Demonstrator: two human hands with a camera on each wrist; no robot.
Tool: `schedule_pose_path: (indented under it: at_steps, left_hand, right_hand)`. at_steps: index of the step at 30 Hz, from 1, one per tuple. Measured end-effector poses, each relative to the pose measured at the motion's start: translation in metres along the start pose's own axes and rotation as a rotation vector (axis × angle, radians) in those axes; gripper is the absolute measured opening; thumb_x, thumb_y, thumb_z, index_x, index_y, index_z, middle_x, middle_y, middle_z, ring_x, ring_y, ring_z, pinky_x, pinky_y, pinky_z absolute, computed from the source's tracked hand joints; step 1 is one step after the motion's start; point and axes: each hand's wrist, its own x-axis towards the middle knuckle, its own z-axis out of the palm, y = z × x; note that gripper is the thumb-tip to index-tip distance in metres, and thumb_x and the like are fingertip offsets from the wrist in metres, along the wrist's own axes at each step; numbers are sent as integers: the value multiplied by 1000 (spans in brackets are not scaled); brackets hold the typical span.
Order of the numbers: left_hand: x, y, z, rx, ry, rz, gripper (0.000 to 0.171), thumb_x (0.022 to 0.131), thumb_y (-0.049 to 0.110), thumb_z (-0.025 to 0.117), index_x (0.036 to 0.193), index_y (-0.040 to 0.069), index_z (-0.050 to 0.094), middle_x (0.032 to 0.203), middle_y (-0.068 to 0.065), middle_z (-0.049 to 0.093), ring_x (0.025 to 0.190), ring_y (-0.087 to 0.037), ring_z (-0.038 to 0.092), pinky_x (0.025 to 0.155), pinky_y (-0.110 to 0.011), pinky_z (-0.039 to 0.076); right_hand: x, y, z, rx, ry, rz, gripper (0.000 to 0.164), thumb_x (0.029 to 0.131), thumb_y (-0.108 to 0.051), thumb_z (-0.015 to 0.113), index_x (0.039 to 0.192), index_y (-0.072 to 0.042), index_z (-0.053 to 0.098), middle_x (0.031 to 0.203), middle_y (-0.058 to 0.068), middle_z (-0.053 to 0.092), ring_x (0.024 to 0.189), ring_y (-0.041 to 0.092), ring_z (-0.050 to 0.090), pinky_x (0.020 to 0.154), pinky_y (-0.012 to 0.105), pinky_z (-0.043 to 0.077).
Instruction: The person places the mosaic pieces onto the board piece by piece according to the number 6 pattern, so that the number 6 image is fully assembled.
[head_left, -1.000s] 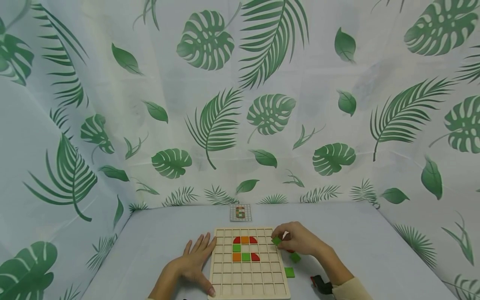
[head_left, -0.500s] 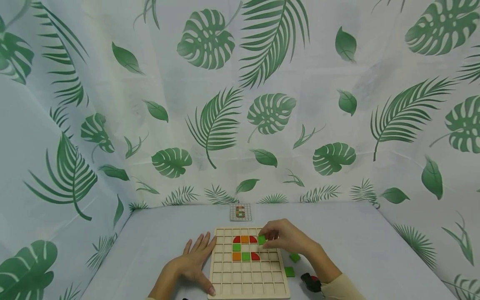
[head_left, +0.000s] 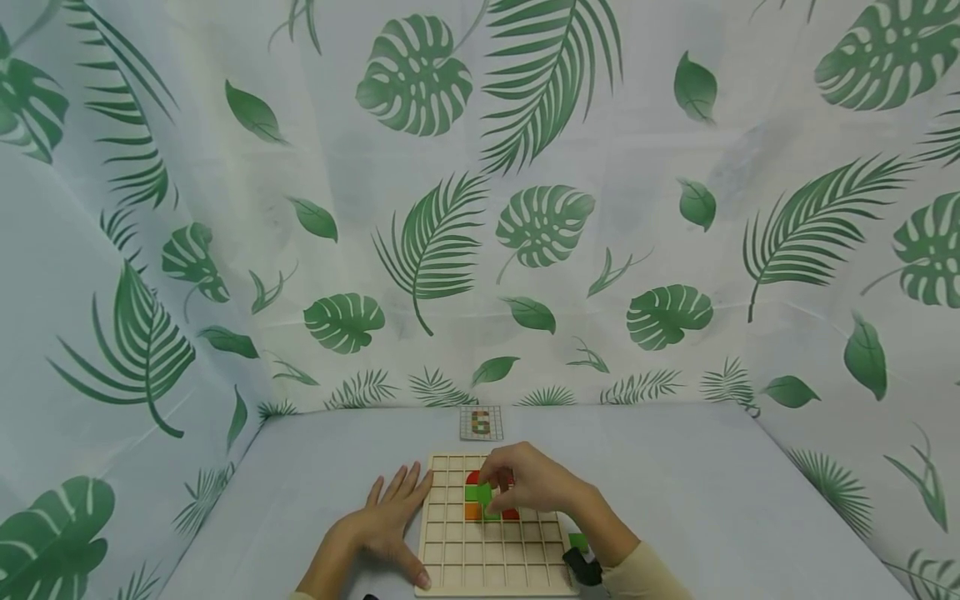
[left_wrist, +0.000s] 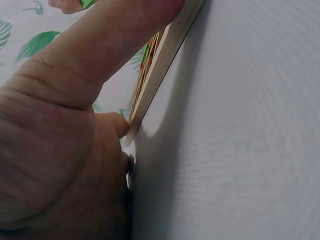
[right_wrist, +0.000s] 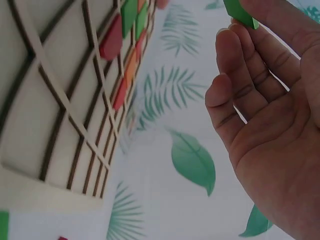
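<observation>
My right hand (head_left: 531,477) pinches a green square tile (head_left: 484,494) between thumb and fingers, above the upper middle of a wooden grid board (head_left: 495,575). In the right wrist view the same green tile (right_wrist: 240,14) is at the fingertips, apart from the board. Red, orange and green tiles sit in the board's cells, such as an orange tile (head_left: 472,511) and a red tile (right_wrist: 112,40); my right hand partly covers them in the head view. My left hand (head_left: 386,525) lies spread along the board's left edge, its thumb touching the lower left corner.
Behind the board lies a small gridded card (head_left: 481,423) with a coloured figure on it. Beside the board's right edge rests a loose green tile (head_left: 578,542), partly behind the right wrist's black camera (head_left: 582,567). A leaf-patterned cloth (head_left: 480,250) hangs behind the table.
My right hand has carried the green tile leftward from the board's right edge to over the placed tiles. The left hand has stayed in place.
</observation>
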Motion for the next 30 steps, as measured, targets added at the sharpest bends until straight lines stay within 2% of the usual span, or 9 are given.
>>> schedule_pose_path:
  at_steps: [5,11,20,30]
  left_hand:
    - [-1,1,-1,-1,-1,4,151,55,71,93,168,13,10,175,-20,-2,162,-44,-5,124,-73,-5]
    - [-1,1,0,-4,0,5,151,55,71,93,168,13,10,175,-20,-2,162,-44,-5,124,-73,-6]
    - [1,1,1,0,-6,-14,151,55,72,92,168,15,10,176,-19,-1,162,-43,-5,124,-72,-5]
    - [1,0,1,4,-5,-12,152,55,71,93,169,15,10,175,-19,-1,162,-43,-5,124,-73,-5]
  right_hand:
    - [5,-2,12,-61,-30,7,26,82,-16,90,105,-15,77,93,-9,72,78,1,62,69,19,55]
    - [5,-1,21,-107,-39,20,24,81,-17,91,101,-14,77,87,-10,69,74,0,59,67,18,53]
    - [6,-2,29,-160,-100,54,20,83,-21,89,100,-16,80,82,-16,67,71,-5,57,64,16,52]
    - [6,0,34,-234,-130,48,26,81,-27,90,104,-17,83,84,-18,72,70,-7,58,65,15,51]
